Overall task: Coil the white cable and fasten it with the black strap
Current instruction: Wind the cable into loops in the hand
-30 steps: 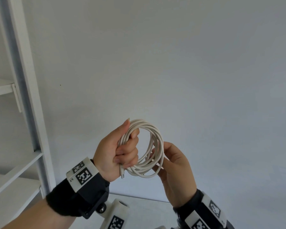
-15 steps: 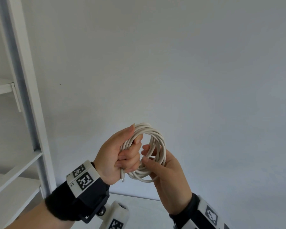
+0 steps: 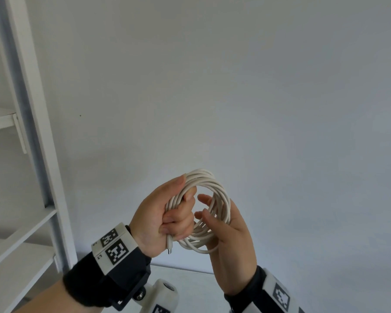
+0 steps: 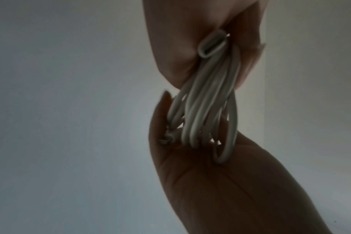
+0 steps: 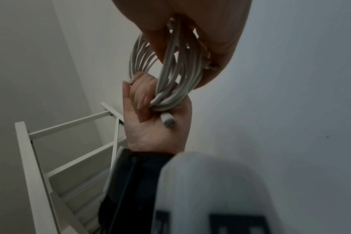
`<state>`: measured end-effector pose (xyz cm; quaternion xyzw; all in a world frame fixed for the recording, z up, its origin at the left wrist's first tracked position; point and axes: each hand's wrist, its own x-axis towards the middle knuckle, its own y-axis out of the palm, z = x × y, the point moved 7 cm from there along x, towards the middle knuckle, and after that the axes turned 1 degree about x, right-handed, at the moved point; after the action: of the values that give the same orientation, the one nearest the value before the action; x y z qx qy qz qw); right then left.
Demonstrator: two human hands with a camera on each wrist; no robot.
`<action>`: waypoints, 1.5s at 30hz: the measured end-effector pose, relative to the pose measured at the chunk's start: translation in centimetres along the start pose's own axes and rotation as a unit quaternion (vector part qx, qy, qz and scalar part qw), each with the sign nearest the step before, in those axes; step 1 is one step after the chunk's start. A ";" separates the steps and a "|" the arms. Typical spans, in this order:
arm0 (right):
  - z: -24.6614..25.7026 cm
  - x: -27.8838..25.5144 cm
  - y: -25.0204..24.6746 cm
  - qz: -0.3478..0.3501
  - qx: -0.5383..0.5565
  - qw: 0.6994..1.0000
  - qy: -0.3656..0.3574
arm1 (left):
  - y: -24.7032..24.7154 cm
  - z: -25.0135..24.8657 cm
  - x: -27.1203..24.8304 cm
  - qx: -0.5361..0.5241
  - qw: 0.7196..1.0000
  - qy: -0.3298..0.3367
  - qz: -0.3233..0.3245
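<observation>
The white cable [image 3: 215, 180] is wound into a loop of several turns, held up in front of the wall. My left hand [image 3: 178, 211] grips the loop's left side in a fist, and a plug end [image 3: 169, 245] sticks out below it. My right hand [image 3: 207, 208] holds the right side, with thumb and fingers curled through the loop. In the right wrist view the strands [image 5: 180, 71] run between the right hand's thumb and fingers [image 5: 220, 47] down to the left fist [image 5: 150, 126]. The left wrist view shows the bundle [image 4: 206, 102] between both hands. No black strap is in view.
A white shelf unit [image 3: 32, 154] stands at the left, close to my left forearm. A plain white wall fills the background. A strip of white tabletop [image 3: 190, 281] shows below the hands.
My right hand has gone from lying open behind the coil to curling its thumb and fingers round the right side. The left fist keeps its grip; the coil sits slightly lower.
</observation>
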<state>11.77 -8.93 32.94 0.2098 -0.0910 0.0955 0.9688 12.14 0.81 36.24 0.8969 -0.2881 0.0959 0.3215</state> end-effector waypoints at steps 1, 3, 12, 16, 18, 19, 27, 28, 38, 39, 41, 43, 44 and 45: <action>0.2 -0.1 -0.1 -0.012 -0.011 1.000 -0.013 | 0.0 0.0 0.0 0.001 1.000 0.003 -0.002; 0.4 -0.1 -0.2 -0.022 -0.034 0.999 -0.032 | -0.2 0.1 0.0 -0.001 1.000 0.009 -0.008; 0.2 0.5 -0.5 -0.010 0.004 1.000 -0.028 | -1.5 0.5 -0.3 0.034 0.997 0.018 -0.069; -0.1 0.6 -0.5 0.001 0.012 1.000 -0.017 | -2.3 0.6 -0.4 0.072 0.990 0.035 -0.118; -0.5 0.5 -0.7 -0.016 0.011 1.000 -0.017 | -2.7 0.7 -0.4 0.077 0.985 0.047 -0.148; -0.7 0.5 -0.8 -0.023 0.012 1.000 -0.016 | -2.9 0.8 -0.4 0.075 0.982 0.054 -0.166; -1.4 0.2 -0.4 -0.041 0.008 0.999 -0.018 | -3.4 0.9 -0.7 0.165 0.948 0.098 -0.255; -1.5 0.3 -0.3 -0.044 0.011 0.999 -0.013 | -3.5 0.8 -0.7 0.203 0.940 0.101 -0.256; -3.3 0.3 -1.8 -0.108 -0.059 0.992 -0.001 | -4.1 0.3 -1.5 0.523 0.825 0.089 -0.198; -3.5 0.3 -1.9 -0.111 -0.061 0.992 0.001 | -4.3 0.4 -1.6 0.550 0.809 0.079 -0.192; -4.0 0.3 -2.0 -0.110 -0.066 0.992 0.002 | -4.7 0.6 -1.7 0.608 0.772 0.051 -0.180; -4.2 0.2 -2.1 -0.104 -0.081 0.991 0.000 | -5.1 0.6 -1.9 0.634 0.753 0.029 -0.172; -4.3 0.1 -2.1 -0.101 -0.091 0.991 -0.003 | -5.1 0.5 -1.9 0.643 0.748 0.030 -0.163; -4.3 0.0 -2.0 -0.098 -0.101 0.990 -0.006 | -5.0 0.4 -2.0 0.654 0.741 0.032 -0.150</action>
<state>12.86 -8.91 28.27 0.1193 -0.0849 -0.0108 0.9892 13.44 4.59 32.58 0.9146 -0.0062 0.2401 -0.3253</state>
